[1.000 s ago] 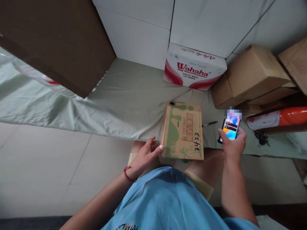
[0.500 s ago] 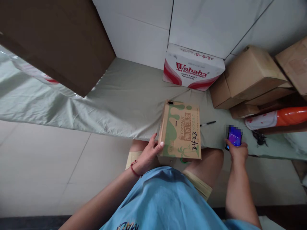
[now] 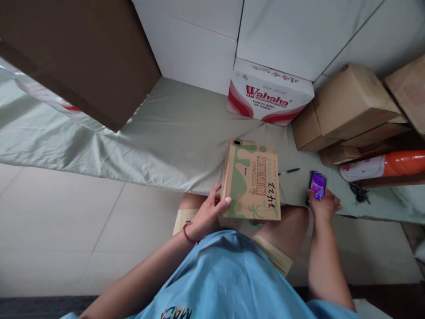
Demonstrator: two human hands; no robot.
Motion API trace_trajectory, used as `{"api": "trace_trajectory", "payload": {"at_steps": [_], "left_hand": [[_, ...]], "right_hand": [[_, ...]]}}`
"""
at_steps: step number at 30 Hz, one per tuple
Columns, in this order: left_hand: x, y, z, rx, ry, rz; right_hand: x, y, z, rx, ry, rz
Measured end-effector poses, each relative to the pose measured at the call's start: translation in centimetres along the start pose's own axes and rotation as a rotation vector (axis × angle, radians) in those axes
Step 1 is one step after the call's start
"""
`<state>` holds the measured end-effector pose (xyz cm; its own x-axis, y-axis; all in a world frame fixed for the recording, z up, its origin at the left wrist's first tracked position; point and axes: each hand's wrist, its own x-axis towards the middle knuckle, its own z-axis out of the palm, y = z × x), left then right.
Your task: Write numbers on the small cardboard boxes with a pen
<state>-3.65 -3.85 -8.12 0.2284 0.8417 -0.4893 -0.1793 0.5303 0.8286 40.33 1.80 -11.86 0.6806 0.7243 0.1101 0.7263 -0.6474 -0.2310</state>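
A brown cardboard box (image 3: 247, 190) with green printing, the word COCONUT and a handwritten number lies across the surface's front edge, above my lap. My left hand (image 3: 214, 206) grips its near left side, the thumb along the edge of the top face and the other fingers against the side. To the right of the box, my right hand (image 3: 322, 206) is closed around a smartphone (image 3: 318, 186) with a lit purple screen. Between box and phone lies a dark pen (image 3: 289, 171), partly hidden by the box.
A white-and-red Wahaha carton (image 3: 268, 97) stands against the tiled wall. Stacked brown boxes (image 3: 358, 102), an orange-and-white package (image 3: 381, 166) and keys (image 3: 359, 193) are at the right. A large dark box (image 3: 83, 57) stands at the left on the pale green cloth (image 3: 179, 137).
My right hand has moved slightly left with the smartphone, closer to the box. My left hand stays on the box, and the view has shifted a little.
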Motion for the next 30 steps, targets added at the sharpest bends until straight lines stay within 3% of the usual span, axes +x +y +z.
{"api": "trace_trajectory", "payload": {"at_steps": [3, 7, 10, 14, 17, 20, 22, 24, 27, 30], "left_hand": [[-0.2, 0.3, 0.4, -0.031, 0.004, -0.024], [-1.0, 1.3, 0.2, 0.000, 0.068, -0.037], [-2.0, 2.6, -1.1, 0.151, 0.114, 0.041], [-4.1, 5.1, -2.9, 0.561, 0.249, 0.407], [-5.8, 7.5, -2.6, 0.866, 0.368, 0.716], [-6.2, 10.0, -2.2, 1.096, 0.385, 0.928], [-5.2, 11.6, -2.7, 1.203, 0.301, 1.023], [-3.4, 13.1, -3.9, 1.259, 0.134, 1.040], [0.0, 14.8, -5.9, 1.255, -0.160, 0.904], [2.4, 16.4, -7.3, 1.305, -0.337, 0.793]], "right_hand": [[-1.4, -1.1, -0.3, 0.225, 0.102, -0.045], [-4.9, -3.7, -0.8, 0.698, -0.210, -0.043], [-7.4, -5.6, -1.5, 0.823, -0.354, -0.101], [-8.9, -7.1, -2.8, 0.853, -0.406, -0.166], [-8.8, -7.4, -3.8, 0.907, -0.394, -0.174], [-7.9, -7.4, -4.8, 1.012, -0.414, -0.291], [-7.0, -7.4, -5.5, 1.045, -0.495, -0.472], [-6.1, -7.6, -5.9, 1.001, -0.603, -0.648], [-5.1, -8.3, -5.8, 0.878, -0.739, -0.780], [-5.1, -9.1, -5.2, 0.817, -0.842, -0.825]]}}
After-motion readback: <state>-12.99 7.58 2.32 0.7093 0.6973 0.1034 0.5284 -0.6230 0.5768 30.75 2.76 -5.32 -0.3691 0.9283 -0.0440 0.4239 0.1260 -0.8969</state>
